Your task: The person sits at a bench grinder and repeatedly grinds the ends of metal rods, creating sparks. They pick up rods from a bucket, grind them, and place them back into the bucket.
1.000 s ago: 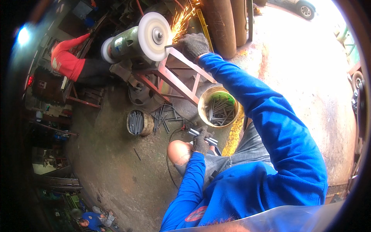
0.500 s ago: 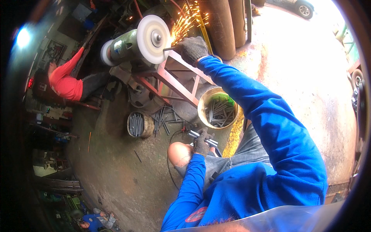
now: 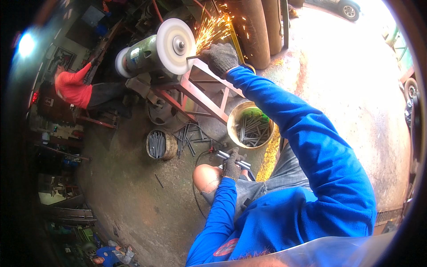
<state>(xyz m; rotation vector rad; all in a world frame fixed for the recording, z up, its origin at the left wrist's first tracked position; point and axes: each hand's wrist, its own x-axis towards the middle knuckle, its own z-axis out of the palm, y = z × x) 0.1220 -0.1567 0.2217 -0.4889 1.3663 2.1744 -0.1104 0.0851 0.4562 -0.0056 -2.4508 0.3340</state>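
Observation:
My right hand point(image 3: 221, 59), in a dark knit glove, is closed around a short metal rod point(image 3: 194, 57). The rod's tip meets the edge of the pale wheel of a bench grinder point(image 3: 176, 46), and orange sparks point(image 3: 212, 32) fly up and away from there. My gloved left hand point(image 3: 232, 163) rests by my knee, its fingers wrapped round several shiny metal rods point(image 3: 243, 164). Just beyond it stands a round bucket point(image 3: 231, 129) with more rods inside. The grinder sits on a reddish metal stand point(image 3: 200, 94).
A smaller container point(image 3: 171, 147) full of upright rods stands left of the bucket, with loose rods point(image 3: 183, 141) beside it. Tall brown cylinders point(image 3: 254, 35) stand behind the sparks. A person in a red top point(image 3: 74, 88) works at the left; another person point(image 3: 106, 256) is at the lower left.
My right hand has barely shifted, and the rod stays against the wheel as sparks spread wider. The person in red has lowered an outstretched arm. My left hand keeps its place.

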